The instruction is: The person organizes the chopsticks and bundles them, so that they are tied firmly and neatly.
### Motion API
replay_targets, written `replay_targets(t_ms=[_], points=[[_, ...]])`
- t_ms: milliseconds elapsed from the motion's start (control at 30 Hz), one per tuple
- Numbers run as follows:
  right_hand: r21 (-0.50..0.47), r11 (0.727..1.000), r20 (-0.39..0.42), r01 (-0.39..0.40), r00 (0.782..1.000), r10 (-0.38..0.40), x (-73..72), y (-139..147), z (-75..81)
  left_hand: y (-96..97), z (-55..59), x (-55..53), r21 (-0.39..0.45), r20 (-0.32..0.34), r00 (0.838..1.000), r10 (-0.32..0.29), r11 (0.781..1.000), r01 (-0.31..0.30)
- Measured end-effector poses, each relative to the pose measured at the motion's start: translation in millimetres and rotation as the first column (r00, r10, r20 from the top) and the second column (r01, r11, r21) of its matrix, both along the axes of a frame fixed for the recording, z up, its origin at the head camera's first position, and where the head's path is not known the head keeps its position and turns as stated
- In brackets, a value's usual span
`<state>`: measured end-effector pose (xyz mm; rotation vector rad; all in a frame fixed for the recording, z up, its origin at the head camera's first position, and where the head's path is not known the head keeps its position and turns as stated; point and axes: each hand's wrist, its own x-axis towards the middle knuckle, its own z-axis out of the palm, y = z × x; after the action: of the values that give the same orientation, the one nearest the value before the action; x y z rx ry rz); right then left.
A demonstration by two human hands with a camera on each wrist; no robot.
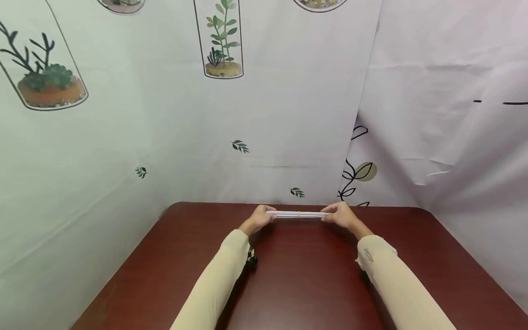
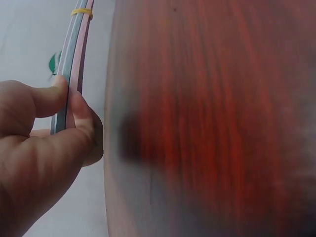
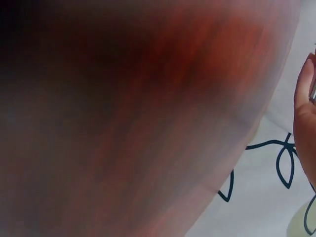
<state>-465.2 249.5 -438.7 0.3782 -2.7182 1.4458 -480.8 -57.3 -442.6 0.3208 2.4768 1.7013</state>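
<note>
A slim bundle of long, pale, flat strips (image 1: 288,214) lies level between both hands over the far part of the table. A yellow rubber band (image 2: 82,11) circles it near its middle. My left hand (image 1: 261,217) pinches the left end; the left wrist view shows the thumb and fingers pressed on both sides of the white, grey and pinkish layers. At the other end, the right hand (image 1: 340,214) grips the bundle between thumb and fingers. Only an edge of that right hand (image 3: 306,118) shows in its own wrist view, with its hold mostly out of frame.
Beneath the arms is a dark red-brown wooden table (image 1: 305,279) with rounded far corners. A pale cloth backdrop (image 1: 288,114) printed with plants and leaves hangs close behind it and along the sides. A small black object (image 1: 251,259) sits by the left forearm.
</note>
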Motion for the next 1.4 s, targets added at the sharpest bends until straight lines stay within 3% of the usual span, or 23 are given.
replay_targets(t_ms=[167,300,400,733,1033,1200,1400], points=[[0.042,0.999,-0.004,0.024,1.000,-0.024,2.8,-6.4,-2.6,-0.9,-1.7,2.4,-0.171,-0.080,0.995,0.054,0.983,-0.067],[0.143,0.987,-0.030,0.079,0.997,-0.075,3.1,-8.3,-1.6,-3.6,0.2,3.7,-0.312,-0.220,0.970,0.108,0.934,-0.175],[0.187,0.979,-0.041,0.084,0.996,-0.078,2.3,-8.2,-0.8,-5.7,1.5,4.2,-0.337,-0.290,0.948,0.130,0.914,-0.228],[0.233,0.968,0.006,0.091,0.995,-0.095,6.4,-11.2,-5.3,-7.5,-2.1,11.8,-0.341,-0.228,0.955,0.188,0.904,-0.259],[0.223,0.969,0.033,0.107,0.993,-0.117,8.8,-8.6,-7.7,-8.9,-5.8,14.1,-0.342,-0.235,0.958,0.166,0.908,-0.242],[0.232,0.963,-0.007,0.135,0.990,-0.138,9.2,-0.7,-4.7,-9.2,-4.8,12.7,-0.334,-0.251,0.954,0.167,0.909,-0.247],[0.169,0.977,-0.103,0.133,0.988,-0.117,15.9,6.4,7.4,-4.1,10.0,20.3,-0.281,-0.270,0.950,0.154,0.932,-0.231]])
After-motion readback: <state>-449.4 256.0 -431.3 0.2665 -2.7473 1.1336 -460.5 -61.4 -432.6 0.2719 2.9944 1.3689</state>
